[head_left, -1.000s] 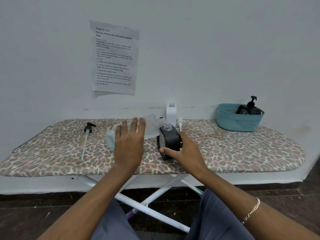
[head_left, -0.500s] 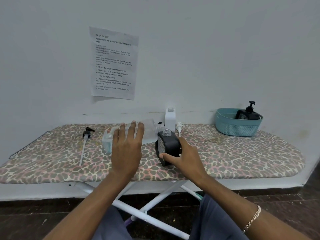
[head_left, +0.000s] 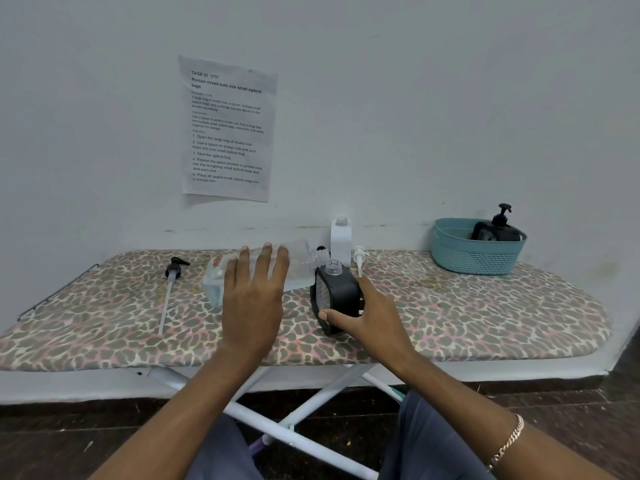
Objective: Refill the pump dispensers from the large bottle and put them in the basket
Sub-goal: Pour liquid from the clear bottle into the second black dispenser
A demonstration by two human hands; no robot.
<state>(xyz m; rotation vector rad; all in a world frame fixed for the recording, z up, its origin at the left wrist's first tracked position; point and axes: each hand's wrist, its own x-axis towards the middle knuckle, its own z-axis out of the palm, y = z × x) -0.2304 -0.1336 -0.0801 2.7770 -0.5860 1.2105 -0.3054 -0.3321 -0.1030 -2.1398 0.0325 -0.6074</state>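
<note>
Left hand (head_left: pixel 254 299) gripping large clear plastic bottle (head_left: pixel 303 263), fingers slightly spread, curling over its upper side. Bottle lying sideways, neck nearing open mouth of black square dispenser (head_left: pixel 337 292). Right hand (head_left: pixel 369 317) clasping dispenser on leopard-print ironing board (head_left: pixel 485 306), thumb pressing front.

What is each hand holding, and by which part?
The left hand grips the tilted clear bottle around its middle; the right hand holds the black dispenser by its lower sides.

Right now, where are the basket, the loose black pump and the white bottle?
basket (head_left: pixel 479 259), head view, on its front wall.
black pump (head_left: pixel 175 268), head view, on its black head.
white bottle (head_left: pixel 340 244), head view, on its body.
</note>
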